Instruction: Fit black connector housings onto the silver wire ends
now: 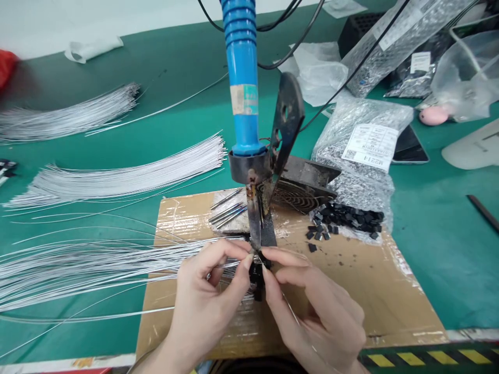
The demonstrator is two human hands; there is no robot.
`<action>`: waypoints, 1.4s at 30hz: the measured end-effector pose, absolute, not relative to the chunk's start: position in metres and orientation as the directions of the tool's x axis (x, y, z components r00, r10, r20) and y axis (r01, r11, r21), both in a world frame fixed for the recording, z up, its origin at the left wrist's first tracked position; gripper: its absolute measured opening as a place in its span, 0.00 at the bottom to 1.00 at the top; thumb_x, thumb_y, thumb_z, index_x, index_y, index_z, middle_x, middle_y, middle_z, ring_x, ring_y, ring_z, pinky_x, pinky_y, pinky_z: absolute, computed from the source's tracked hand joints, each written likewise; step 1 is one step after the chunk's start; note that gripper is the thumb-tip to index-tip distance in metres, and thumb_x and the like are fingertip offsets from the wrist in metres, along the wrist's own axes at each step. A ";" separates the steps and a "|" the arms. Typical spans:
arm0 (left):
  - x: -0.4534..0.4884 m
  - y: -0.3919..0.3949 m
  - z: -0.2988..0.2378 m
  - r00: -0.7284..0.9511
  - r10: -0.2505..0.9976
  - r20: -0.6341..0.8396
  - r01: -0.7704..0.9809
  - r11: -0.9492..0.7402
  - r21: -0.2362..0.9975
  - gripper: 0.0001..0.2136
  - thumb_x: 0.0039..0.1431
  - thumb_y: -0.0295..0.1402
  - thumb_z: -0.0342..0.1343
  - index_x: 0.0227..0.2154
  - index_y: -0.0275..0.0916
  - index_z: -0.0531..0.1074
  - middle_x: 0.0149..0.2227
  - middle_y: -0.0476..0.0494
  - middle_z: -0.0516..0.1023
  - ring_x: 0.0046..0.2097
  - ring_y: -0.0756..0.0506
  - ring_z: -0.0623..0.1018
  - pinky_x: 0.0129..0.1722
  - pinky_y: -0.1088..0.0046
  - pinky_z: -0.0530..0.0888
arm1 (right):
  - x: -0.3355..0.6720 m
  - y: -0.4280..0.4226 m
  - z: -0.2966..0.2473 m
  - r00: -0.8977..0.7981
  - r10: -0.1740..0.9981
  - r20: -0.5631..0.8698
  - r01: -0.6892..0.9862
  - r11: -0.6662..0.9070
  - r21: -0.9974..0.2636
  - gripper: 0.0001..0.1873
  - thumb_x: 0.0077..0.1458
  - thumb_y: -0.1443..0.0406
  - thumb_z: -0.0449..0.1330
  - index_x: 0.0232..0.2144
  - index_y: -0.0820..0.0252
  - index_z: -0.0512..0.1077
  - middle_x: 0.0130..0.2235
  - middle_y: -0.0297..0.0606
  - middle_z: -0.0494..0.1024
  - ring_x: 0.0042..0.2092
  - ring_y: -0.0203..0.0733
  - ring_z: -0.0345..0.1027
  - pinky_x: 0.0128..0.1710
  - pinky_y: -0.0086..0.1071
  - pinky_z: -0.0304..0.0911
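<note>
**Both hands at the iron tip**

Soldering iron [242,78], blue handle, clamped tip-down in a dark metal stand [288,119] over a taped cardboard sheet [370,280] on the green table [440,249]. Left hand [206,301]: thumb and forefinger pinched on a thin wire [228,265], whose end reaches the tip from the left. Right hand [323,317]: thumb and forefinger closed on a small black part [257,275], held directly under the tip, just above the cardboard. Wire end and part appear to touch at the tip; contact point too small to confirm. Loose wires [97,265] fan out left of the hands. Heap of black parts [346,218] lies on the cardboard right of the stand, beside a labelled bubble-wrap bag [362,150].
</note>
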State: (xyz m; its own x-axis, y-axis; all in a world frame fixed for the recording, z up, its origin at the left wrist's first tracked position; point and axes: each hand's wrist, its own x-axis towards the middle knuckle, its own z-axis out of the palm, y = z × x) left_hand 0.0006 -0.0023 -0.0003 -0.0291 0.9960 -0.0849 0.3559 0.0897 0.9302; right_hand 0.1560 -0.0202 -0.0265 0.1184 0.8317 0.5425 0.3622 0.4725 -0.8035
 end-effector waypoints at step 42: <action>-0.139 0.139 -0.041 0.336 0.937 0.091 0.918 -0.305 -0.253 0.17 0.71 0.37 0.62 0.58 0.39 0.74 0.58 0.37 0.78 0.53 0.38 0.82 0.51 0.53 0.81 | 0.225 -0.029 -0.071 0.509 0.855 0.098 0.195 -0.004 -0.981 0.10 0.56 0.60 0.74 0.30 0.56 0.77 0.38 0.38 0.86 0.42 0.40 0.80 0.49 0.26 0.72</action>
